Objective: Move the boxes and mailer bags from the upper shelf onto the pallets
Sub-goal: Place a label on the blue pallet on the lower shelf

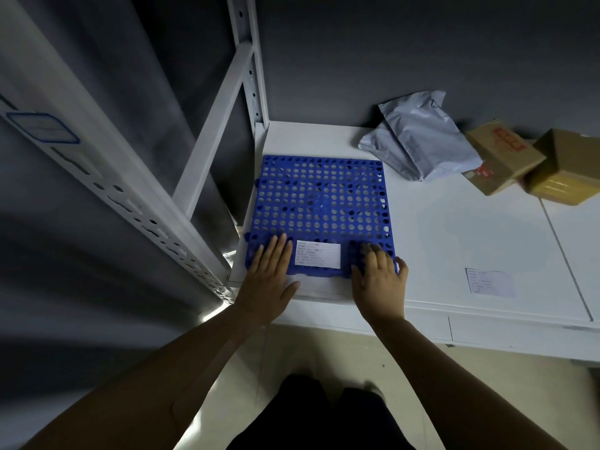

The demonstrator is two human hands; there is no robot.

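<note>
A blue perforated plastic pallet point(319, 203) with a white label lies flat on the left end of the white shelf point(454, 241). My left hand point(269, 271) rests flat on the pallet's near left corner, fingers straight. My right hand point(378, 276) lies on its near right corner, fingers on top and thumb at the right edge. Two grey mailer bags point(422, 138) lean against the dark back wall to the right of the pallet. Right of the bags sit a brown cardboard box with red print point(501, 157) and a second box wrapped in yellowish tape point(565, 170).
White slotted shelf uprights point(250, 76) stand at the pallet's far left corner, and a slanted upright point(107, 177) runs down the left. A paper label point(490, 282) lies on the shelf to the right. Pale floor and my dark trousers show below the shelf edge.
</note>
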